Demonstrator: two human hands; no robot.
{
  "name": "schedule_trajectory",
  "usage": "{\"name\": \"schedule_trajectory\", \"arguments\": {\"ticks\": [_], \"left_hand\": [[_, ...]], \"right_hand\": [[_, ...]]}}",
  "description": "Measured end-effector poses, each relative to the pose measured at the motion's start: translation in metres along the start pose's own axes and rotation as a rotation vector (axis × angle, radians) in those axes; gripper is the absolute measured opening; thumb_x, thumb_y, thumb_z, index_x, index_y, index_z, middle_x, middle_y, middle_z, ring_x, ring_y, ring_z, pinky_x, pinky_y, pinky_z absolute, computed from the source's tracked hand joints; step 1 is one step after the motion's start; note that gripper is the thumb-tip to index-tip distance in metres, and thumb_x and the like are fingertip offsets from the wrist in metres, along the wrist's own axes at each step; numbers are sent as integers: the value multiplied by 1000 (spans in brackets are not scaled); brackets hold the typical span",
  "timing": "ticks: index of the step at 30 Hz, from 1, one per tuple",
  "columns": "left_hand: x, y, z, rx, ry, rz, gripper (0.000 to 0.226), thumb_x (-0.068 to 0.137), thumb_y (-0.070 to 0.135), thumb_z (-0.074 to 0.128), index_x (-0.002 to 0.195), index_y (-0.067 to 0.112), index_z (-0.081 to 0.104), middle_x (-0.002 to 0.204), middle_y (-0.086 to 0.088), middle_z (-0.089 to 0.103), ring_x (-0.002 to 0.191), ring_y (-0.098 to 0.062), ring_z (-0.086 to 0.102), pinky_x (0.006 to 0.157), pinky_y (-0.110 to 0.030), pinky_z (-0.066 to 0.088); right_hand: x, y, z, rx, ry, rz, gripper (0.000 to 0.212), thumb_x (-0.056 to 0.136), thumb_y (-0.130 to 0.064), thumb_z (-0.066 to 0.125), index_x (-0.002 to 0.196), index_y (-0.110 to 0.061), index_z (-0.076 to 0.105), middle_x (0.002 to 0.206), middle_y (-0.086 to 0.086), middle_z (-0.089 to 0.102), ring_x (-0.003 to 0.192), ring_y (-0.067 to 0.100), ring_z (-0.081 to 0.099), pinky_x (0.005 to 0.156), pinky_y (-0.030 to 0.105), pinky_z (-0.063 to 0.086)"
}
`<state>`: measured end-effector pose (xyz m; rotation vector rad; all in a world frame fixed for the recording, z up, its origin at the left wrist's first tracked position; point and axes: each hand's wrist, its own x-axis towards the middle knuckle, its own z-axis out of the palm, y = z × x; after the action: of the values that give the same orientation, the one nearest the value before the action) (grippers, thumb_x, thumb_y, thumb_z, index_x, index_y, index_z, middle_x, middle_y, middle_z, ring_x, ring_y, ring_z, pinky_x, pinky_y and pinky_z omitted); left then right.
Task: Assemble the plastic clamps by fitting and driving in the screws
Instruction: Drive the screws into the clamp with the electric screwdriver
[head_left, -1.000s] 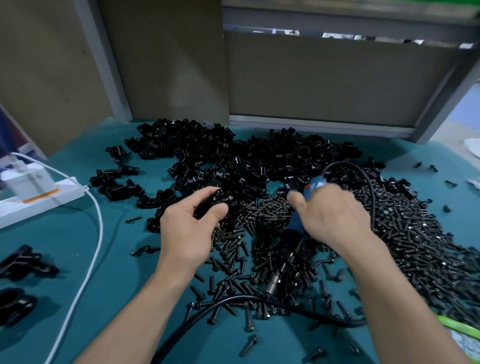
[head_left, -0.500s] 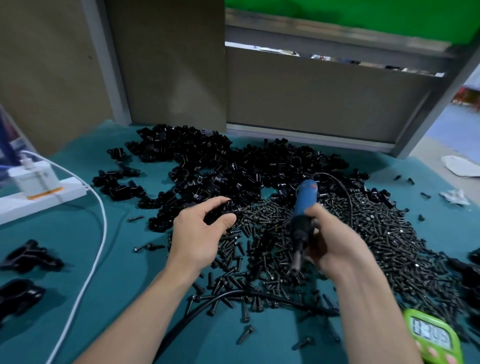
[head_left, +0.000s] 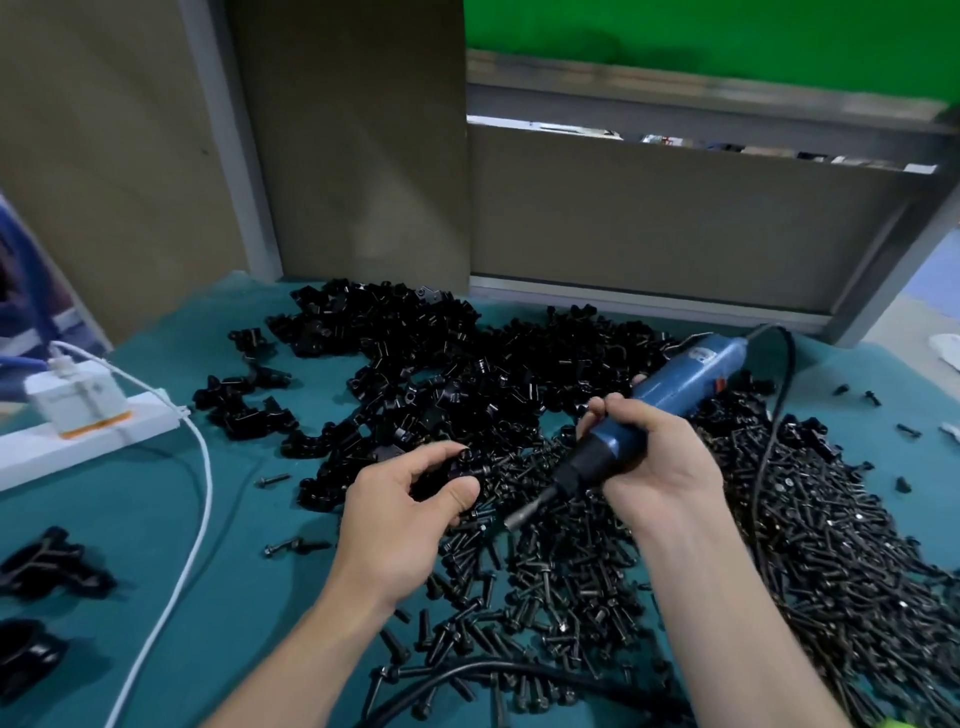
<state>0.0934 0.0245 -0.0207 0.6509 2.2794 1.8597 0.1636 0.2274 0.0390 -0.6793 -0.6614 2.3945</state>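
Observation:
My left hand (head_left: 410, 506) pinches a black plastic clamp (head_left: 454, 470) with a screw sticking out of its right side, just above the screw pile. My right hand (head_left: 654, 462) grips a blue electric screwdriver (head_left: 670, 400), tilted so its metal bit (head_left: 524, 514) points down-left toward the clamp, a short gap apart. A large heap of black clamps (head_left: 441, 374) covers the middle of the green table. Black screws (head_left: 675, 561) lie spread in a wide pile under and to the right of both hands.
A white power strip (head_left: 83, 431) with a plugged adapter and white cable (head_left: 192, 499) lies at the left. Two assembled clamps (head_left: 47, 566) sit at the left edge. The screwdriver's black cord (head_left: 774, 426) loops across the screws and along the near table edge. Brown panels stand behind.
My right hand lifted the screwdriver off the pile and swung it from upright to a slant, bit toward the clamp. My left hand picked up a clamp and holds it nearer the bit.

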Motion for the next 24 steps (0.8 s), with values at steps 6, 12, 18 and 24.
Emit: {"name": "schedule_trajectory", "arguments": {"ticks": [6, 12, 18, 24], "left_hand": [[1, 3, 3, -24, 24, -19, 40, 84, 24, 85, 101, 56, 67, 97, 24, 75, 81, 0, 75, 98, -18, 44], [0, 7, 1, -10, 55, -50, 39, 78, 26, 90, 89, 59, 71, 108, 18, 75, 101, -15, 76, 106, -42, 54], [-4, 12, 1, 2, 36, -55, 36, 72, 25, 93, 89, 52, 77, 93, 20, 79, 84, -13, 78, 97, -42, 59], [-6, 16, 2, -57, 40, -66, 37, 70, 21, 93, 90, 49, 78, 90, 15, 80, 75, -14, 78, 99, -46, 57]], "right_hand": [[16, 20, 3, 66, 156, -107, 26, 89, -3, 77, 107, -14, 62, 71, 2, 65, 53, 14, 61, 57, 27, 56], [13, 12, -2, 179, 147, -91, 25, 87, 0, 76, 100, -12, 59, 76, 3, 64, 54, 14, 61, 62, 31, 58], [9, 7, 2, 224, 106, -108, 28, 87, 3, 73, 103, -11, 55, 68, 2, 62, 54, 14, 60, 68, 30, 57], [8, 9, 2, 267, 77, -118, 32, 87, 6, 72, 108, -11, 55, 73, 3, 62, 55, 14, 59, 70, 31, 56]]}}
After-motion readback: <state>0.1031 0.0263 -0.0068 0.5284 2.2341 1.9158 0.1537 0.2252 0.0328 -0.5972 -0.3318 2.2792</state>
